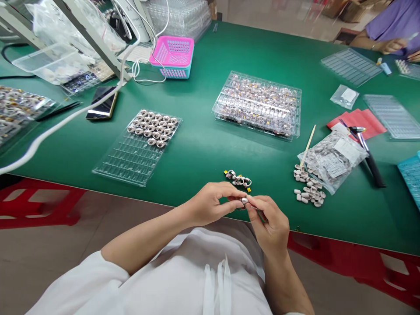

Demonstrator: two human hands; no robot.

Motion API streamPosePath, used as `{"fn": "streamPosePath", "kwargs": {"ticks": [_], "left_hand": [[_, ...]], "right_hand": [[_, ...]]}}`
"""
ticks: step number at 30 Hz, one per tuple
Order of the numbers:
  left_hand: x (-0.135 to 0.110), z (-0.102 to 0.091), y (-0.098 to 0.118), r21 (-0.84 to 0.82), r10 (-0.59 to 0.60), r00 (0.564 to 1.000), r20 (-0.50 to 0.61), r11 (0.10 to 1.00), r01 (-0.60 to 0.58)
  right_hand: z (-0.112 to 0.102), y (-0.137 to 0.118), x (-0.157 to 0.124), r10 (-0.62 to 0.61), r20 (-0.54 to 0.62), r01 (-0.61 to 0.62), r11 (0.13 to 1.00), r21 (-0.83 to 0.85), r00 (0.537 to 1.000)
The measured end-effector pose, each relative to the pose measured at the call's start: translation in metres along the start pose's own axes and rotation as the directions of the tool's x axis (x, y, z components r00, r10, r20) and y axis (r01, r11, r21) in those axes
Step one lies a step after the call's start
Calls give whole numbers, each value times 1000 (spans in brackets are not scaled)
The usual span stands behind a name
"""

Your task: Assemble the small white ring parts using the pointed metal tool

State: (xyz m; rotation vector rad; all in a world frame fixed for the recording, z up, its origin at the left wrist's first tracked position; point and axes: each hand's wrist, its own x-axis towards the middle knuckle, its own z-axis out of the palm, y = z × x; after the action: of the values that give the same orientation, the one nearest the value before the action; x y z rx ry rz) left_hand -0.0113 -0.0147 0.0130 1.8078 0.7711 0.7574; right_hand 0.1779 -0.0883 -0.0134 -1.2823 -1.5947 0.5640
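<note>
Over the table's near edge, my left hand (213, 202) and my right hand (271, 221) meet. Both pinch the same small silvery-grey rounded part (244, 201), mostly covered by the fingertips. Just beyond them lies a short row of ring-like parts (239, 178) with yellow tabs. Right of my right hand, a loose heap of small beige-grey caps (310, 189) lies beside a clear bag of similar pieces (333, 158). To the left, a clear ribbed tray (124, 159) carries rows of grey ring-like parts (154, 124) in its far half.
Stacked clear trays (257, 105) full of parts stand mid-table. A pink basket (173, 50), a phone (102, 103) and a white cable (42, 138) are on the left. A black-handled tool (370, 162) and red sheet (361, 122) lie right, near another person's hand (393, 46).
</note>
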Motion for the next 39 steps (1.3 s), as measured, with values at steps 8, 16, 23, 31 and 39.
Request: {"fn": "streamPosePath", "kwargs": {"ticks": [8, 16, 23, 31, 39], "left_hand": [[-3, 8, 0, -112, -111, 983, -146, 989, 95], [-7, 14, -4, -153, 30, 979, -203, 986, -62], [-4, 7, 7, 15, 161, 972, -170, 987, -160], [-3, 12, 6, 223, 361, 915, -182, 921, -319], [-1, 19, 5, 310, 393, 893, -221, 896, -318]], "right_hand": [[4, -1, -3, 31, -38, -30, 999, 35, 999], [19, 2, -9, 6, -171, 4, 999, 54, 985], [10, 2, -7, 66, -72, -54, 985, 166, 995], [9, 2, -6, 213, 0, -203, 932, 300, 977], [29, 7, -12, 288, -140, -226, 911, 346, 947]]}}
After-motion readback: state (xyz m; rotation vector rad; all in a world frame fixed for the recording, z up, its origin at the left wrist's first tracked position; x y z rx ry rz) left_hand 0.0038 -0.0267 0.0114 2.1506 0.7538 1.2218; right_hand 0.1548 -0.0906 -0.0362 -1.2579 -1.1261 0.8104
